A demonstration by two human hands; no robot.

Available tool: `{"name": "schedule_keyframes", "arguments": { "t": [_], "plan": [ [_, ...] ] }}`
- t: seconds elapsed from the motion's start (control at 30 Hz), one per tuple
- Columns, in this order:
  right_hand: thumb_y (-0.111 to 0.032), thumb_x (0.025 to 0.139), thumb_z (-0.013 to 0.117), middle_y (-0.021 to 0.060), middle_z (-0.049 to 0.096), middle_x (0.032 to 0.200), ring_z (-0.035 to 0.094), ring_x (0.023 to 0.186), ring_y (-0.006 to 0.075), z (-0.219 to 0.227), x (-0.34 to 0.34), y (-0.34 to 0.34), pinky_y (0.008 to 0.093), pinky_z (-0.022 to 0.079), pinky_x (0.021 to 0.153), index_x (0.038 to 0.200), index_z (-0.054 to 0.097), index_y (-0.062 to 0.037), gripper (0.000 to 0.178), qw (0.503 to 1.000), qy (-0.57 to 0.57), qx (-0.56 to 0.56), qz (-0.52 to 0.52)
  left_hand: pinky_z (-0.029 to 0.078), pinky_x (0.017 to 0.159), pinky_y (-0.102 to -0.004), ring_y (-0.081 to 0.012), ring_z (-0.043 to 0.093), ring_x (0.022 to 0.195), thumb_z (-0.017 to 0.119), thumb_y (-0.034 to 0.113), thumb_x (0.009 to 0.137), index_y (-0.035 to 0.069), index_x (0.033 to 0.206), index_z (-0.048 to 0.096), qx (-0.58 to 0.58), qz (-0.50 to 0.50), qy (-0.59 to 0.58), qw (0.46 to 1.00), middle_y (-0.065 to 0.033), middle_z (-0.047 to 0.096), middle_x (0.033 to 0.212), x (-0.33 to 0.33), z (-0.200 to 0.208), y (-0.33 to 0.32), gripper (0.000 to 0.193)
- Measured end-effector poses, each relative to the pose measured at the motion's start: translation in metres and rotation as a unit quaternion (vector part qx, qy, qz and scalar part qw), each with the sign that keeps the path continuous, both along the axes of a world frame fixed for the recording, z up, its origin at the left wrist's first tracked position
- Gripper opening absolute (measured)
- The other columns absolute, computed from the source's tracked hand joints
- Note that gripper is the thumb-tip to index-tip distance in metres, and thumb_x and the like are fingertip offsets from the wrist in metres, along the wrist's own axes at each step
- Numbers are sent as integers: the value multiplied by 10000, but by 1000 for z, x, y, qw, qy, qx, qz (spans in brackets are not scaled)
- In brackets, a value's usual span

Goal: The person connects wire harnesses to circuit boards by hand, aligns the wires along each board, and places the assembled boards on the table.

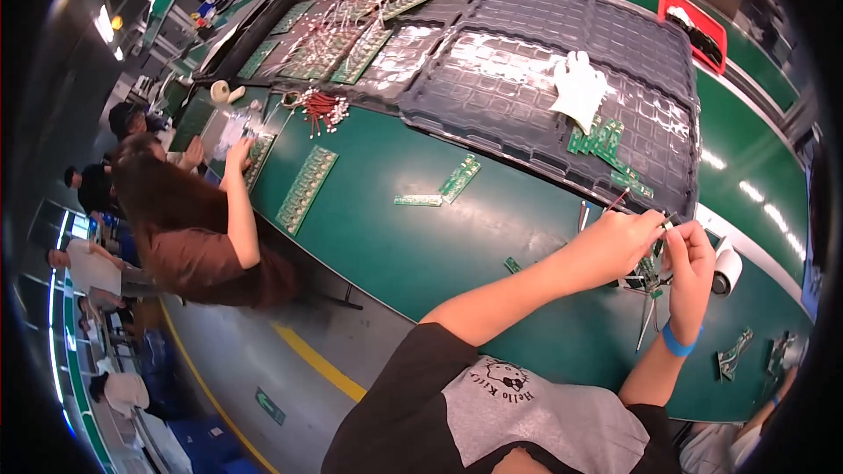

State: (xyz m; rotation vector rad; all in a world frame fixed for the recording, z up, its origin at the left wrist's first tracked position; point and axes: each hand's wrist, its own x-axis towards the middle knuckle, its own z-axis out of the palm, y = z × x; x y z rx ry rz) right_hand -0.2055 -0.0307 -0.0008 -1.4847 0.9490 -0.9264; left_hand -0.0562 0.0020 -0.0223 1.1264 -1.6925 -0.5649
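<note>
Over the right part of the green bench (544, 237), we had our left hand (628, 241) and right hand (689, 263) drawn together, fingertips narrowed on a small part (666, 224) whose kind we could not tell, just above a cluster of small circuit boards (648, 274). For such close work, we judged it best to steady the piece with one hand, work it gently with the other, and spare the thin red wire (618, 200) any tug.
</note>
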Motion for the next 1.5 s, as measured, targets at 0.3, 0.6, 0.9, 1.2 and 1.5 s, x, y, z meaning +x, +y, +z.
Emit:
{"name": "schedule_keyframes", "arguments": {
  "t": [0.3,0.6,0.9,1.2,1.5],
  "plan": [
    [-182,872,513,72,505,528,444,497,120,14,-32,-2,277,343,468,687,556,28,283,942,296,-158,-37,516,611,-272,-200,660,731,498,78,867,-41,1031,520,-62,51,77,994,-138,638,787,10,14,-8,204],
    [-111,839,539,40,577,652,480,569,83,2,-5,-16,234,390,525,829,597,11,136,983,147,-98,49,500,625,-244,-201,649,819,473,26,876,-39,1101,486,27,30,136,990,-141,651,879,15,20,0,235],
    [-93,884,491,15,521,648,489,599,78,-9,-9,-23,222,414,580,978,537,22,156,966,-251,53,35,453,563,-236,-145,631,647,531,35,839,8,1036,449,202,72,-31,976,-110,647,723,14,19,-7,215],
    [-131,877,490,12,569,811,480,765,63,1,-12,-22,218,392,700,814,552,4,161,995,-68,4,72,429,465,-251,-123,549,513,607,37,770,21,877,509,78,61,31,995,-77,583,697,28,22,-3,146],
    [-90,859,492,83,600,910,515,815,107,15,-7,-1,258,419,744,755,527,15,153,974,-139,65,166,472,490,-218,-118,574,589,530,20,840,20,1037,413,195,-157,369,895,-103,584,770,41,26,-2,229]
  ]
}}
